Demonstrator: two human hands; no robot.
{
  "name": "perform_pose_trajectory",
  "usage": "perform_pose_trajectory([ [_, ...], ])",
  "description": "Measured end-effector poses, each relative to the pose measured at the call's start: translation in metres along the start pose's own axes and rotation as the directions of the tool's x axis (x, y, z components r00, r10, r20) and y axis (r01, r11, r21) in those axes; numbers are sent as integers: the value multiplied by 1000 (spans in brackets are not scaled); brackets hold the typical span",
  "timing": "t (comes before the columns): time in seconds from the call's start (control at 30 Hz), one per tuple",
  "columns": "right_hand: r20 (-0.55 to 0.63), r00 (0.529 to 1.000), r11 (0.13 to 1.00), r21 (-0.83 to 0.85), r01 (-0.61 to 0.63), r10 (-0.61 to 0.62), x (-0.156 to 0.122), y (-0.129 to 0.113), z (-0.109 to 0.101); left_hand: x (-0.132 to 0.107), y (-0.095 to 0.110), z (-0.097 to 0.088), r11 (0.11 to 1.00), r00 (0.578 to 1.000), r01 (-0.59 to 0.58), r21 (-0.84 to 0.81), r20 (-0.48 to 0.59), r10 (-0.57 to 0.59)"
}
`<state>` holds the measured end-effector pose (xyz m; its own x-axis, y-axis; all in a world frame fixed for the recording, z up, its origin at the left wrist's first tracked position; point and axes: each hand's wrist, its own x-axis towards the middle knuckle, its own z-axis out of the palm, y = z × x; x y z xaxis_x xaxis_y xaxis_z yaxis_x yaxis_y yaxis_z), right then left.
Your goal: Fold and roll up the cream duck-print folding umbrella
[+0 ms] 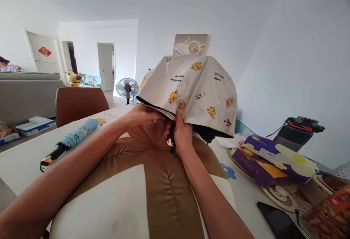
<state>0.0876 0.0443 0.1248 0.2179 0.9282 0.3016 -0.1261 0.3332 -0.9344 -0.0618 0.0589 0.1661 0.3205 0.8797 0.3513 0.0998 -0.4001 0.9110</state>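
Observation:
A cream umbrella (pixel 188 85) with yellow duck prints and a dark lining is partly folded, its canopy hanging loosely over its handle in front of me. My right hand (pixel 182 131) is wrapped round the black and gold handle (pixel 170 140), thumb up against the canopy's lower edge. Under the left side of that edge, my left hand (pixel 146 116) has its fingers closed at the rim; the fabric hides part of them. To the left, a folded light-blue umbrella (pixel 78 135) with a black and gold handle lies on the white table (pixel 20 164).
A brown-and-white cushion (pixel 164 180) lies beneath my forearms. On the right are purple boxes (pixel 262 158), a dark bottle (pixel 296 135), a phone (pixel 279 220) and a snack container (pixel 330 209). Beyond the table are a brown chair (pixel 80 102) and a fan (pixel 127 87). Someone sits behind the sofa (pixel 27 93).

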Motion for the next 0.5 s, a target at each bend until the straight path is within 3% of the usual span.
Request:
perform_pose_trajectory([
  [0.07,-18,1000,1000,-18,-13,13,2,1,-1,-4,-2,-1,988,962,106,-112,265,-73],
  [0.1,-23,1000,1000,-16,-18,17,2,1,-2,-5,-4,1,973,950,142,-181,300,-83],
  [0.23,-15,1000,997,69,-18,19,2,0,-1,-2,-9,8,901,989,149,-408,62,-135],
  [0.3,-18,1000,996,91,-14,16,1,0,0,2,-11,5,854,984,77,-515,-100,-149],
  [0.33,-27,999,996,91,-16,18,1,0,0,5,-11,2,820,964,8,-572,-214,-159],
  [0.4,-49,998,996,90,-24,29,1,0,0,9,-13,-5,743,877,-149,-653,-435,-206],
  [0.43,-57,998,995,96,-23,29,1,0,0,9,-14,-8,711,841,-192,-677,-487,-236],
  [0.47,-58,998,994,109,-16,23,2,-1,0,9,-15,-8,688,836,-194,-699,-485,-256],
  [0.5,-53,998,992,129,-7,14,2,-1,0,8,-17,-8,680,862,-166,-715,-440,-253],
])
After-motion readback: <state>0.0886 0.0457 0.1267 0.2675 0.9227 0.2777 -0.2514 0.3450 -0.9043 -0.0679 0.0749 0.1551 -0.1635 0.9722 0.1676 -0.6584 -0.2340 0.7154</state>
